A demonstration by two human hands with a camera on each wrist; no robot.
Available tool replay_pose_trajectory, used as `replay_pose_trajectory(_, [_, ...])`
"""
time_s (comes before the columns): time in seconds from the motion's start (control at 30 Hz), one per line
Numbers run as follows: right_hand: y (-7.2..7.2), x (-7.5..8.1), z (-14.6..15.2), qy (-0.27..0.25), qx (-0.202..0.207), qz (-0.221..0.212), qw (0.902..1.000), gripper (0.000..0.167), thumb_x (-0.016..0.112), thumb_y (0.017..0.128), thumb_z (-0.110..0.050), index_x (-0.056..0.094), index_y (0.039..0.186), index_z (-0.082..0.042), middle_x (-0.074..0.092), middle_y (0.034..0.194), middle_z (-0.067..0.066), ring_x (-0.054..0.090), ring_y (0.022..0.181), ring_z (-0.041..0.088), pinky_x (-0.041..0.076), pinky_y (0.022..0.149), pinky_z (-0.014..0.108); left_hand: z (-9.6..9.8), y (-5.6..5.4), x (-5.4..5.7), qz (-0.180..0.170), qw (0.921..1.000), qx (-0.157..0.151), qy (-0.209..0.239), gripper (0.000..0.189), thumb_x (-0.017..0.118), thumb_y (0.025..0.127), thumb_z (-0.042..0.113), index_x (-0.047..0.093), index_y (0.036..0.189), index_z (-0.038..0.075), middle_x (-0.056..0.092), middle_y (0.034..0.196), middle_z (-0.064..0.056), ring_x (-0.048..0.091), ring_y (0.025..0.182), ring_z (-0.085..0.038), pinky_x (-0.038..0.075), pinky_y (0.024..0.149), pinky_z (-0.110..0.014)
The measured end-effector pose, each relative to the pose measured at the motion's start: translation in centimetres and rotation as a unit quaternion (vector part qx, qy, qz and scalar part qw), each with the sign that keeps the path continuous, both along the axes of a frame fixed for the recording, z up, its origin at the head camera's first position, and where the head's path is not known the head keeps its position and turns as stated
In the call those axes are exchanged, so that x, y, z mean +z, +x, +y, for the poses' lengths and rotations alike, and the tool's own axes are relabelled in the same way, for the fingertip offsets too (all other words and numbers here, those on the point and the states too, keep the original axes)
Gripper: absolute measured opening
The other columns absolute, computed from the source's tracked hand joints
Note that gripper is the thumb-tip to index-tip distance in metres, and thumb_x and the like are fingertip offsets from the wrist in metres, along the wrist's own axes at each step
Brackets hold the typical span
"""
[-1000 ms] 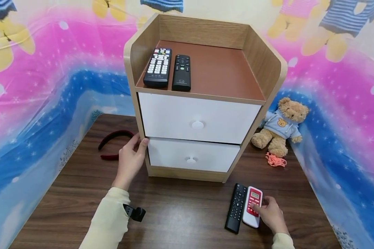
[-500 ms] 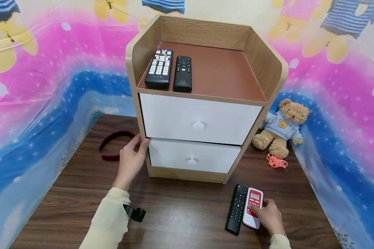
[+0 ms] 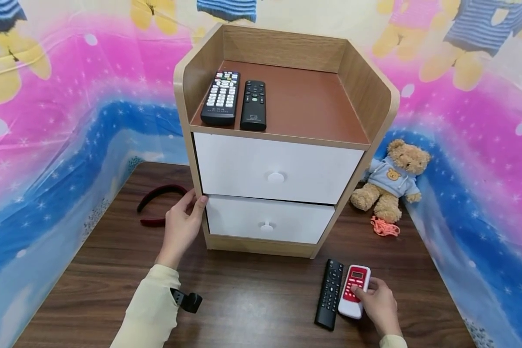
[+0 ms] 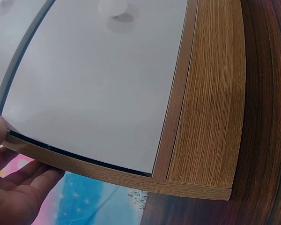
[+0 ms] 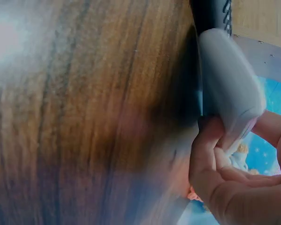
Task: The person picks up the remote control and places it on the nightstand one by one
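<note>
At the lower right, my right hand [image 3: 380, 304] holds a white remote control [image 3: 355, 281] with a red face, thumb on its buttons. In the right wrist view this remote [image 5: 229, 77] is tilted, with fingers curled at its edge and a dark gap beneath. Beside it on the table lies a slim black remote [image 3: 329, 296]. My left hand [image 3: 179, 229] grips the left side edge of a small wooden cabinet [image 3: 261, 245], thumb at the front and fingers around the outside. The left wrist view shows the cabinet's side panel [image 4: 107, 172] between thumb and fingers. Both white drawers [image 3: 239, 166] are closed.
Two dark remotes, one with white buttons [image 3: 221, 99] and one plain black [image 3: 253, 106], lie on the cabinet top. A dark red headband [image 3: 154, 223] lies to the left. A teddy bear [image 3: 391, 176] and pink cord [image 3: 384, 227] are at the right. Printed fabric surrounds the table.
The red-faced remote has tilted up in my right hand, its far end shifting slightly right, away from the black remote. My left hand stays on the cabinet edge.
</note>
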State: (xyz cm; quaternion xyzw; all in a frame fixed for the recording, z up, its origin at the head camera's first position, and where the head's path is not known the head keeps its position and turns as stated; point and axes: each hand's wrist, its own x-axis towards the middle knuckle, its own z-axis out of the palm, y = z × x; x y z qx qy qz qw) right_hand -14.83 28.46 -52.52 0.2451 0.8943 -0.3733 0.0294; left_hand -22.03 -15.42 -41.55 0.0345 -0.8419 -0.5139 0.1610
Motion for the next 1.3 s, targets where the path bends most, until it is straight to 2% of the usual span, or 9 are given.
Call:
replay_pose_trajectory(0.17, [0.4,0.9,0.3,-0.036,-0.004,0.038,0.9986,0.068,0.073,0.09,-0.021,0.039,0.138,0.014,0.069,0.104,0.032,0.07,0.085,0.03,0.052,0.064,0.036,0.0,0.0,-0.2,0.005,1.0,0.002,-0.002,0.057,0.051,0.101,0.047,0.054,0.142,0.007,0.068,0.118,-0.019,0.066,0.096,-0.029,0.05,0.08,-0.042])
replay_pose_trajectory(0.37, [0.5,3.6,-0.2,-0.072,-0.012,0.086,0.9936,0.063,0.071,0.09,-0.015,0.042,0.141,0.007,0.07,0.105,0.028,0.067,0.078,0.014,0.052,0.061,0.028,-0.1,0.0,-0.2,0.001,1.0,-0.001,0.002,0.057,0.051,0.101,0.047,0.053,0.143,0.008,0.068,0.121,-0.019,0.066,0.099,-0.029,0.05,0.082,-0.043])
replay_pose_trajectory(0.53, [0.6,7.0,-1.1,-0.082,-0.002,0.14,0.9868,0.059,0.07,0.091,-0.011,0.044,0.143,0.001,0.07,0.108,0.027,0.066,0.076,0.005,0.056,0.065,0.025,-0.2,0.1,0.0,-0.003,0.9999,-0.008,0.006,0.06,0.051,0.101,0.048,0.051,0.145,0.007,0.066,0.125,-0.02,0.065,0.107,-0.032,0.051,0.087,-0.047])
replay_pose_trajectory(0.73, [0.9,11.4,-2.4,-0.075,0.026,0.199,0.9767,0.061,0.073,0.091,-0.016,0.045,0.144,-0.003,0.071,0.108,0.024,0.065,0.074,-0.005,0.053,0.063,0.018,-0.4,0.0,-0.1,0.0,0.9999,-0.014,0.007,0.06,0.052,0.101,0.047,0.051,0.145,0.006,0.064,0.128,-0.02,0.065,0.111,-0.031,0.052,0.089,-0.048])
replay_pose_trajectory(1.0, [2.0,17.2,-4.1,-0.115,0.039,0.286,0.9504,0.057,0.076,0.089,-0.014,0.054,0.141,-0.011,0.073,0.096,-0.011,0.07,0.086,0.001,0.055,0.07,0.017,-0.6,0.2,-0.3,0.012,0.9995,-0.029,0.002,0.057,0.049,0.103,0.044,0.05,0.145,0.006,0.064,0.128,-0.021,0.065,0.111,-0.032,0.053,0.088,-0.048])
replay_pose_trajectory(1.1, [2.3,19.1,-4.5,-0.109,0.052,0.3,0.9463,0.058,0.075,0.089,-0.015,0.053,0.143,-0.014,0.072,0.1,-0.013,0.07,0.089,0.001,0.054,0.072,0.016,-0.6,0.2,-0.4,0.016,0.9994,-0.031,-0.003,0.056,0.049,0.104,0.043,0.051,0.145,0.006,0.064,0.127,-0.022,0.066,0.11,-0.032,0.053,0.088,-0.048])
replay_pose_trajectory(1.3, [2.6,22.5,-5.7,-0.057,0.076,0.328,0.9399,0.06,0.076,0.088,-0.017,0.053,0.144,-0.021,0.073,0.101,-0.014,0.07,0.085,0.001,0.053,0.072,0.014,-0.7,0.0,-0.4,0.019,0.9995,-0.026,-0.003,0.055,0.05,0.103,0.043,0.053,0.143,0.005,0.066,0.125,-0.02,0.066,0.108,-0.03,0.053,0.086,-0.047])
